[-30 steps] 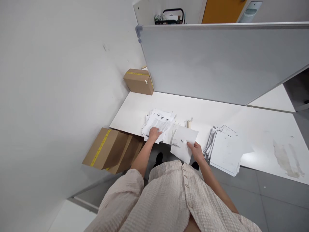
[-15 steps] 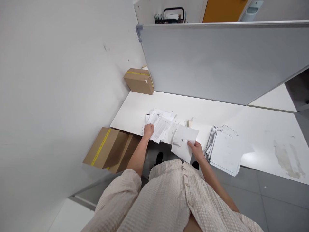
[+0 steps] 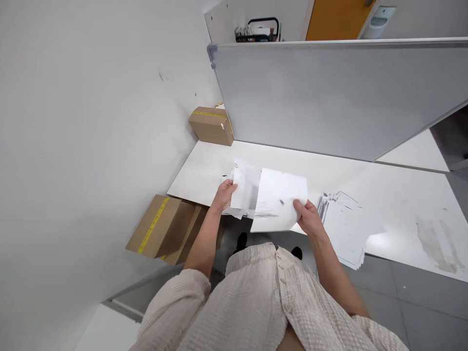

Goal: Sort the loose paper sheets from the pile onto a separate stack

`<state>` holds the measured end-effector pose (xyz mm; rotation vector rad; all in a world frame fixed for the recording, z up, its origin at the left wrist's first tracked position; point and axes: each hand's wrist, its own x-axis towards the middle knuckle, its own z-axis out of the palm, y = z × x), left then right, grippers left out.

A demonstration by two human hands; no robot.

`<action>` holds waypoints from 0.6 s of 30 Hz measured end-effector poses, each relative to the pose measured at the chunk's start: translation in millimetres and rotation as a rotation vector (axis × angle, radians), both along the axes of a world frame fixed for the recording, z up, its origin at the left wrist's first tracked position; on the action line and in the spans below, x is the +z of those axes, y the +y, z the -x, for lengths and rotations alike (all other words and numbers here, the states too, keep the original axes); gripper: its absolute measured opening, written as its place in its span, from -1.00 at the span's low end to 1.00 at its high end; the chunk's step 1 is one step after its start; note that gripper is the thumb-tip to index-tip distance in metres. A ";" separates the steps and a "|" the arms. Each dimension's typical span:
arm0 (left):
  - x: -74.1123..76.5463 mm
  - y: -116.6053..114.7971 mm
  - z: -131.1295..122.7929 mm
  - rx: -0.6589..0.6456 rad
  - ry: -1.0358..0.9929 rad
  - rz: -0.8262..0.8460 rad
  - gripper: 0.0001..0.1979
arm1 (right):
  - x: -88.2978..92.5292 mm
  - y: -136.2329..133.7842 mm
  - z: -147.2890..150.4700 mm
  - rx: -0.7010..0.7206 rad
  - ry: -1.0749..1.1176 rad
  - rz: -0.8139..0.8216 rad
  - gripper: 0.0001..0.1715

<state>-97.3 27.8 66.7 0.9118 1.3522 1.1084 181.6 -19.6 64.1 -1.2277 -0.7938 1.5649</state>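
My left hand [image 3: 223, 195] pinches a sheet of paper [image 3: 245, 187] by its left edge, lifted above the loose papers [image 3: 234, 212] on the table's left part. In my right hand [image 3: 309, 217] is another sheet [image 3: 281, 200], gripped at its right edge with the thumb on top; grey marks show on its lower left. The two sheets are close together, the right one nearer to me. To the right of my right hand, a stack of papers [image 3: 345, 229] overhangs the table's front edge.
The white table [image 3: 398, 209] runs along a grey board [image 3: 310, 97]. A taped cardboard box [image 3: 211, 127] stands in the back left corner. Below the table's left end is an open cardboard box [image 3: 151, 224]. The wall [image 3: 91, 146] closes off the left side.
My left hand has picked up a sheet from the loose papers and raised it. My right hand has lifted its sheet upward and slightly right.
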 end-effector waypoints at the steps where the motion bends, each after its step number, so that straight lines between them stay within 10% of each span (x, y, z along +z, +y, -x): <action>1: 5.0 -3.7 -8.8 -0.045 -0.042 0.001 -0.71 | 2.1 3.1 2.3 -0.006 0.011 -0.001 -0.55; 18: -0.6 -34.7 -83.8 -0.318 0.095 -0.159 -0.65 | -37.8 1.3 -2.7 -0.269 -0.307 0.004 -0.52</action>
